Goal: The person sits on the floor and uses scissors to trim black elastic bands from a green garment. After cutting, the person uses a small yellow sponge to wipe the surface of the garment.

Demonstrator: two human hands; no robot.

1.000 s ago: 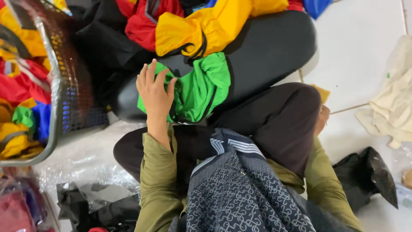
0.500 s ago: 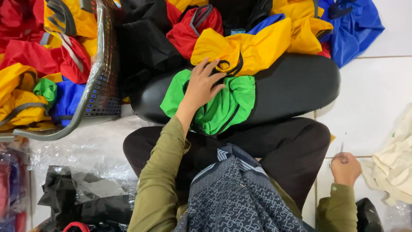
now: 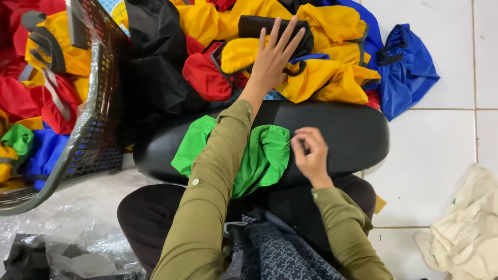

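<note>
While the left hand (image 3: 273,58) is spreading its fingers flat on a yellow bag (image 3: 316,78) in the pile, the right hand (image 3: 310,153) is pinching the green cloth (image 3: 259,158) lying on a black cushion (image 3: 342,132), beside a basket (image 3: 96,119).
</note>
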